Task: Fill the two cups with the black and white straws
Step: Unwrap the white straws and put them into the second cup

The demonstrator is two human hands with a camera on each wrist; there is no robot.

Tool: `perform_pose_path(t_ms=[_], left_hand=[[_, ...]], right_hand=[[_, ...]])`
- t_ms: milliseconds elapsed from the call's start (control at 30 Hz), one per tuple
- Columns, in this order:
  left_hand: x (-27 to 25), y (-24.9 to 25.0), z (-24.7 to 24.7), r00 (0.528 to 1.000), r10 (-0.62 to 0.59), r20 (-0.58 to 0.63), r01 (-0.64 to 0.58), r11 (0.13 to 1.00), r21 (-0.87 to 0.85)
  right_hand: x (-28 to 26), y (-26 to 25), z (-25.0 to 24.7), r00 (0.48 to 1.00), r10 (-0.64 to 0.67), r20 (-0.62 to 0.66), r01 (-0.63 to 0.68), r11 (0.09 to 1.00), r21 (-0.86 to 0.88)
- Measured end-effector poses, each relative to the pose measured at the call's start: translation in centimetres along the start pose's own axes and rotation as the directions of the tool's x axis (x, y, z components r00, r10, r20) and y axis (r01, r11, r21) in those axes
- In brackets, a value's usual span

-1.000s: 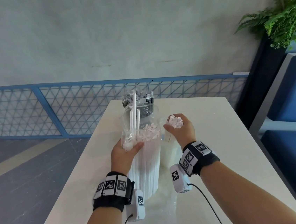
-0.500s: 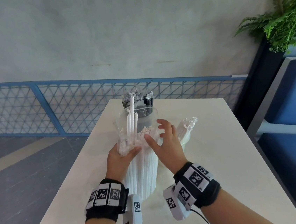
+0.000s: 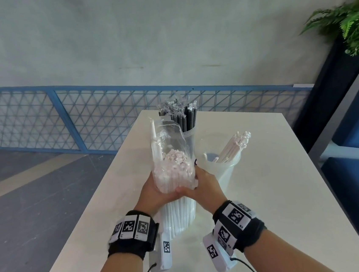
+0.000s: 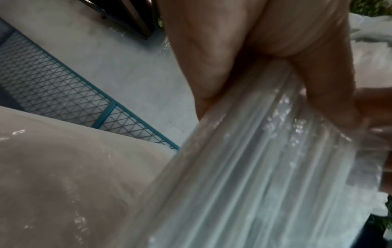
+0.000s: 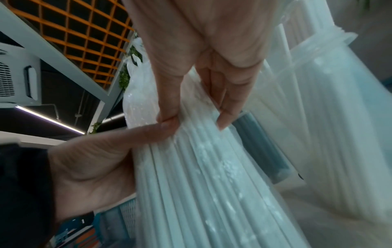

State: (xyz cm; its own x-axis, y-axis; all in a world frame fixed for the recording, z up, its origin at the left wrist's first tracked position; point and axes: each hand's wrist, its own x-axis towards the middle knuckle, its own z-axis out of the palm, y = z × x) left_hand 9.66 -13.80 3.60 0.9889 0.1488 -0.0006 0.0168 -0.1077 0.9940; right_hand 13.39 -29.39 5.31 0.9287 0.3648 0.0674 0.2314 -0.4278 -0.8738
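Note:
A clear plastic bag of white straws [image 3: 174,180] stands upright on the white table [image 3: 268,193]. My left hand [image 3: 156,193] grips it from the left and my right hand [image 3: 201,184] grips it from the right, thumbs meeting in front. The right wrist view shows the right hand [image 5: 191,117] with its fingers curled on the bag of white straws [image 5: 201,167]. The left wrist view shows the left hand [image 4: 265,75] wrapped on the bag of white straws [image 4: 265,167]. Behind stands a clear cup of black straws [image 3: 183,117]. To the right a clear cup [image 3: 222,169] holds a few white straws [image 3: 235,145].
A blue mesh railing [image 3: 62,126] runs behind the table. A blue seat [image 3: 358,161] and a dark planter with a fern [image 3: 350,18] stand at the right. Grey floor lies left of the table.
My right hand dropped a handful of white straws into the right cup, came back to the bag and now grips it with the left. The bag is lifted closer.

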Motion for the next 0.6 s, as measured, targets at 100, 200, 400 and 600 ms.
perform_pose_path(t_ms=[100, 200, 400, 600], left_hand=[[0.0, -0.4, 0.2, 1.000, -0.009, -0.022, 0.009, 1.000, 0.015], [-0.2, -0.4, 0.6, 0.999, 0.007, -0.051, -0.005, 0.999, 0.034], [-0.3, -1.1, 0.7, 0.997, 0.041, -0.062, -0.034, 0.994, 0.106], [-0.5, -0.8, 0.7, 0.996, 0.031, -0.079, -0.024, 0.996, 0.086]], right_hand=[[-0.1, 1.0, 0.4, 1.000, 0.024, -0.006, -0.023, 0.999, 0.036], [0.0, 1.2, 0.4, 0.999, 0.033, 0.003, -0.033, 0.999, -0.004], [-1.6, -4.4, -1.4, 0.786, -0.473, -0.398, 0.487, 0.870, -0.073], [0.4, -3.5, -1.8, 0.949, -0.291, -0.120, 0.250, 0.930, -0.270]])
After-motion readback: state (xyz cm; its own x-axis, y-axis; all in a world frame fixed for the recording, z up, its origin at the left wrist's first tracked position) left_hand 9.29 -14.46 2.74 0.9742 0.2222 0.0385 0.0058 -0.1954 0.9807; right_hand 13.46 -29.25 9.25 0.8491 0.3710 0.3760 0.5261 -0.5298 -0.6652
